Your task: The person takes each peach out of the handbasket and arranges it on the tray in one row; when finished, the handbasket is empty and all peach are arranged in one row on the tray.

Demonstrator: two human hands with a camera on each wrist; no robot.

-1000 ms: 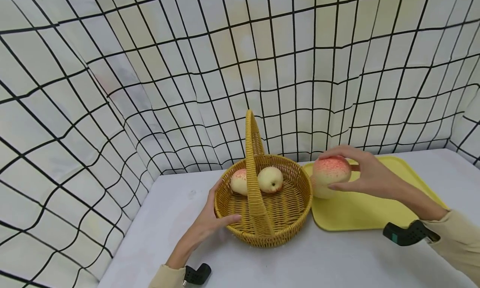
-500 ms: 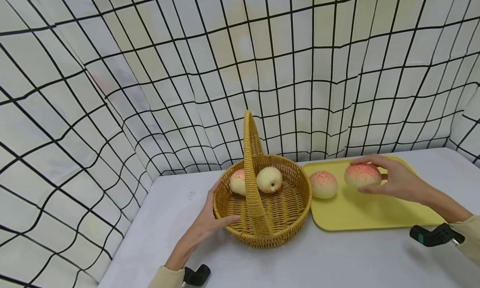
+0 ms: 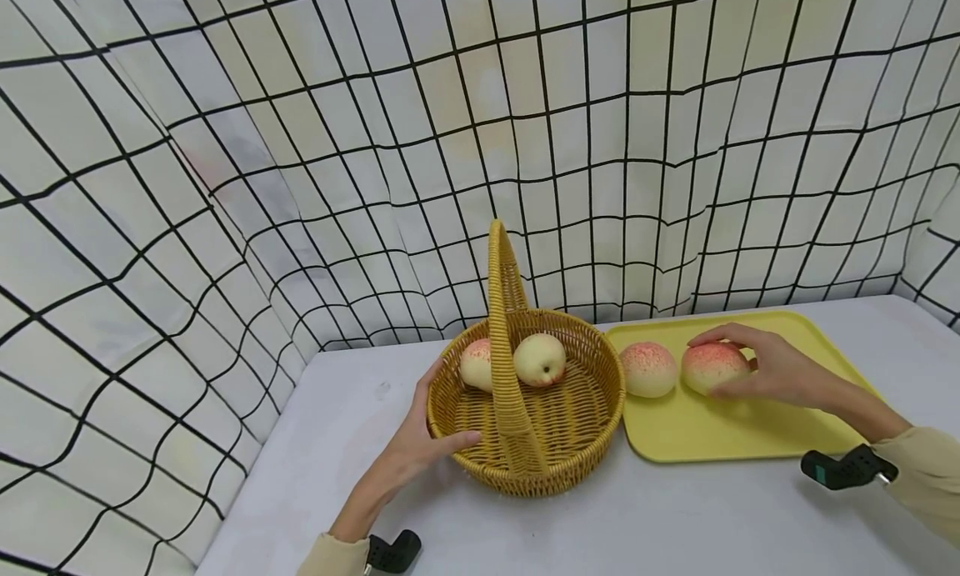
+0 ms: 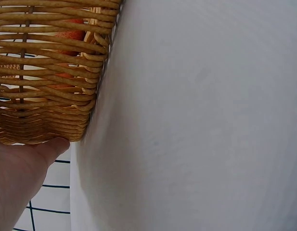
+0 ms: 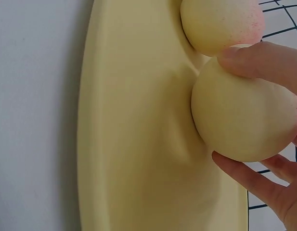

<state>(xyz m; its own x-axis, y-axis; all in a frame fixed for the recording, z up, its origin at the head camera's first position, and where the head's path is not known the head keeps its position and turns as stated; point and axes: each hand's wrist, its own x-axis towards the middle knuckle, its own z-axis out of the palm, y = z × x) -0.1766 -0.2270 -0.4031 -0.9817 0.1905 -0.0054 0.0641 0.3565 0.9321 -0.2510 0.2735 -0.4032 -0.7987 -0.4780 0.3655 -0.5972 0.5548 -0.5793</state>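
A wicker basket (image 3: 551, 468) with a tall arched handle holds two pale peaches, one (image 3: 540, 360) to the right of the handle and one (image 3: 476, 365) partly behind it. My left hand (image 3: 412, 438) grips the basket's left side, thumb laid over the near rim. The left wrist view shows that hand (image 4: 18, 173) against the woven wall. On a yellow tray (image 3: 720, 430), my right hand (image 3: 780, 369) holds a red-topped peach (image 3: 712, 368) between thumb and fingers. A second red-topped peach (image 3: 648, 369) lies just left of it, near the basket.
The tray stands right beside the basket on a white-covered table (image 3: 600, 526). Behind and to the left rises a white sheet with black netting (image 3: 420, 176). A black device (image 3: 847, 468) is strapped at the right wrist, another (image 3: 393, 551) at the left.
My right hand carried its peach rightward from beside the basket, uncovering the other peach on the tray, then lowered it and shifted slightly left beside that one. My left hand stayed on the basket.
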